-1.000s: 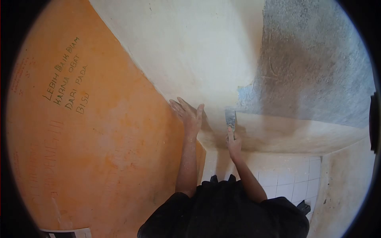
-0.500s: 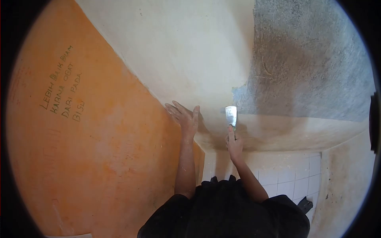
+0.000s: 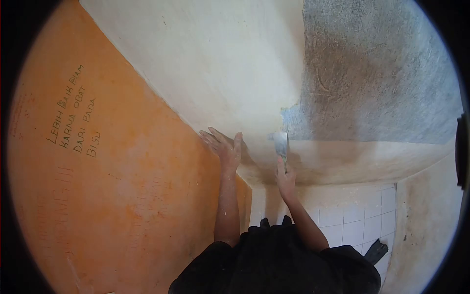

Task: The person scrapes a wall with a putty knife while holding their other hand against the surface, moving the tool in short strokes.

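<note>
A putty knife (image 3: pixel 281 145) is gripped by its handle in my right hand (image 3: pixel 286 180), thumb laid along the handle. Its metal blade points up at the white wall (image 3: pixel 235 63), just below a small ragged blue-grey patch (image 3: pixel 290 117). My left hand (image 3: pixel 224 150) holds nothing. Its fingers are spread beside the corner where the white wall meets an orange wall (image 3: pixel 122 196); whether the palm presses on the surface is hard to tell.
A large grey rough area (image 3: pixel 372 73) covers the wall's upper right. Handwriting in dark letters (image 3: pixel 73 110) marks the orange wall. Below are white floor tiles (image 3: pixel 342 223) with small crumbs, and a black object (image 3: pixel 376 251) at the right. A stained side wall (image 3: pixel 426 210) rises on the right.
The view has shifted slightly. The putty knife's blade has changed its angle and looks less bright, staying near the blue-grey patch. My left hand keeps its spread pose by the corner.
</note>
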Demonstrator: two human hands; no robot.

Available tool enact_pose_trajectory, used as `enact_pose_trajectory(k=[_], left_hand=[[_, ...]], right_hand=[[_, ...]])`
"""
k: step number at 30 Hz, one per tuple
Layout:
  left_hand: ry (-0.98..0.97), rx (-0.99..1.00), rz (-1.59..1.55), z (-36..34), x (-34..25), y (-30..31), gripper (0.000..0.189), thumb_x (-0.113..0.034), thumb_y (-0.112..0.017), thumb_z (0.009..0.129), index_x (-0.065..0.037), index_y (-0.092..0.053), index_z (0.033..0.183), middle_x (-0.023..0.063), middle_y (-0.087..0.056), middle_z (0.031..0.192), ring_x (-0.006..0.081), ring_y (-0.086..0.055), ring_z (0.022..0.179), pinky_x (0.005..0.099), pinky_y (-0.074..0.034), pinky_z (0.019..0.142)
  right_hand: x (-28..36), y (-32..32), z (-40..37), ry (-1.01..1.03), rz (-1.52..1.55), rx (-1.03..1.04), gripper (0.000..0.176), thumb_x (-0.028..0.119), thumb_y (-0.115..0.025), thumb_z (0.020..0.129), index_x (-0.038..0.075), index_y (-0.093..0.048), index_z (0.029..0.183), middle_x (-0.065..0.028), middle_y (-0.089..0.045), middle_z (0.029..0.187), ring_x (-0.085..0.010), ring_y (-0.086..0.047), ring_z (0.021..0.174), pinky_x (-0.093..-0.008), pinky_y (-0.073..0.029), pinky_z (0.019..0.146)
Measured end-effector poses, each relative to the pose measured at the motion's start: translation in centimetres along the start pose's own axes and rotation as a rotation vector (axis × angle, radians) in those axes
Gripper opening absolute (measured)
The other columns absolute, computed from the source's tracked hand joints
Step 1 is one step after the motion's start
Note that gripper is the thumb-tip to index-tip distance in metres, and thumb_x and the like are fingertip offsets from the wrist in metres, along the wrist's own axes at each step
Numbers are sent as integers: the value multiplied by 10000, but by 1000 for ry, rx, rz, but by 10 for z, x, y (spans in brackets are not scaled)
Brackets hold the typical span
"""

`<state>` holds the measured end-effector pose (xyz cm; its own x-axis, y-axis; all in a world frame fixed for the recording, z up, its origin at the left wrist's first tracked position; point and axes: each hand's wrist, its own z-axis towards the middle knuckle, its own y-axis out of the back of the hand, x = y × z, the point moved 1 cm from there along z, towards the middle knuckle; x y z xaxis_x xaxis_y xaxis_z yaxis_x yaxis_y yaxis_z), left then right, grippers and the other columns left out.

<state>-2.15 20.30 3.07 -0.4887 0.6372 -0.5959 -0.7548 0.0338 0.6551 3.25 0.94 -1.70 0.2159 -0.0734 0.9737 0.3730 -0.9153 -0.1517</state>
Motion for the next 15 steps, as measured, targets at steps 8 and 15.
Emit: enact_pose_trajectory(k=[8, 15], left_hand=[[-27, -1, -54, 2, 7, -7, 1066, -554, -545, 877, 55, 125, 1440, 337, 213, 1468, 462, 175, 1385, 581, 44, 1112], [-16, 15, -88, -1, 7, -3, 1071, -571, -537, 874, 48, 126, 1442, 325, 214, 1474, 456, 191, 1383, 576, 58, 1112]], right_hand=[[-5, 11, 2, -31, -78, -26, 507, 409, -591, 926, 100, -458, 546, 40, -424, 544, -47, -374, 466, -250, -298, 440], [-10, 17, -3, 34, -64, -20, 496, 378, -566, 945, 96, -458, 552, 44, -406, 538, -56, -372, 491, -264, -289, 458]])
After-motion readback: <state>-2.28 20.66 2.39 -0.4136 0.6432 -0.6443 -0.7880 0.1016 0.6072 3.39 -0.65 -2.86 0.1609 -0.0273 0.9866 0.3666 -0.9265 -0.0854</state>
